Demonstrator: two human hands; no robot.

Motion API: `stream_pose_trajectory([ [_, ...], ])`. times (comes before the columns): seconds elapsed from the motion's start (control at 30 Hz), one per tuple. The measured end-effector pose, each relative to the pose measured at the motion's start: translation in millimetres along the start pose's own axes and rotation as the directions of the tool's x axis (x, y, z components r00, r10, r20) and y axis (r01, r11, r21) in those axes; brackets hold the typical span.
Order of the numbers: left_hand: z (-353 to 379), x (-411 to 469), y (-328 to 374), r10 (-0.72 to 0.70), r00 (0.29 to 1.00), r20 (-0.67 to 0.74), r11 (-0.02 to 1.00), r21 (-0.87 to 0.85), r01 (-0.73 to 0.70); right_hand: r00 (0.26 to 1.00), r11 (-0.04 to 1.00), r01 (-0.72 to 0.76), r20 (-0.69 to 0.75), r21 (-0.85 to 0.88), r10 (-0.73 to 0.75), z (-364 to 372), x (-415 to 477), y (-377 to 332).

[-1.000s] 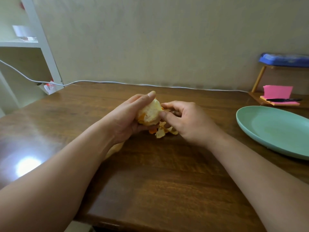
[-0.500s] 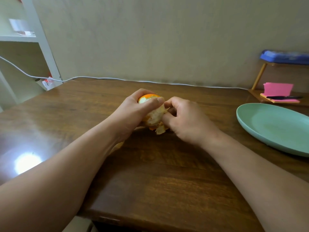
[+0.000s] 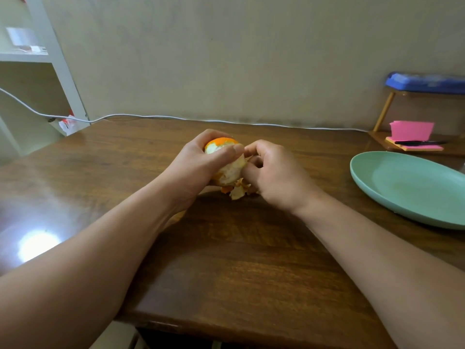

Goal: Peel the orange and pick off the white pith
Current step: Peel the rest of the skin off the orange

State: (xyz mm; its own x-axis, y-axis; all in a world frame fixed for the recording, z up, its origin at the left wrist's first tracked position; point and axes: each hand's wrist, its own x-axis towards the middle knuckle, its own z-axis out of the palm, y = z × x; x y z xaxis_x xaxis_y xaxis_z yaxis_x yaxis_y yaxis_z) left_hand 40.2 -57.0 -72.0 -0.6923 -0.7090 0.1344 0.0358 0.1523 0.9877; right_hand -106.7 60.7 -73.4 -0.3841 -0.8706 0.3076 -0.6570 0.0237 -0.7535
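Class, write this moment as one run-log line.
left hand: grips orange | right hand: pinches at its side | orange: partly peeled | peel scraps: on table beneath | green plate: apart, right

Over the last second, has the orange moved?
Yes. The orange turned in place, its unpeeled cap now on top, and is no nearer the green plate.

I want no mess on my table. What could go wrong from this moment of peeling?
The left hand grips the half-peeled orange with its thumb across the peeled part; pressing hard might burst a segment. The peel scraps lie on the table, not on the green plate, so juice may mark the wood. The right hand picks at the fruit too; nails could pierce it.
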Motion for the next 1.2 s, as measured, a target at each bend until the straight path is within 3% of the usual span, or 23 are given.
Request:
stream_pose_trajectory([
  [0.13,-1.4,-1.3,0.5,0.031,0.999,-0.008,0.999,0.016,-0.031,0.991,0.979,-0.107,0.093,0.174,0.091,1.1,0.3,1.6],
  [0.33,0.3,-1.3,-0.6,0.053,0.998,0.021,0.999,0.007,-0.053,0.999,0.997,0.005,0.045,0.077,-0.008,-3.5,-0.7,3.7],
  [0.93,-3.6,1.5,-1.8,0.022,0.995,0.094,0.976,-0.216,-0.001,0.994,0.982,0.107,-0.033,0.155,-0.103,-4.5,2.8,7.5],
  [1.1,-6.9,0.3,2.1,-0.023,0.985,0.170,0.950,-0.304,0.075,0.998,0.964,0.067,-0.011,0.257,-0.066,-7.2,7.2,10.8],
  [1.2,-7.5,2.3,1.6,-0.045,0.980,0.196,0.952,-0.288,0.101,0.996,0.974,0.084,-0.046,0.208,-0.076,-7.9,4.6,10.2],
])
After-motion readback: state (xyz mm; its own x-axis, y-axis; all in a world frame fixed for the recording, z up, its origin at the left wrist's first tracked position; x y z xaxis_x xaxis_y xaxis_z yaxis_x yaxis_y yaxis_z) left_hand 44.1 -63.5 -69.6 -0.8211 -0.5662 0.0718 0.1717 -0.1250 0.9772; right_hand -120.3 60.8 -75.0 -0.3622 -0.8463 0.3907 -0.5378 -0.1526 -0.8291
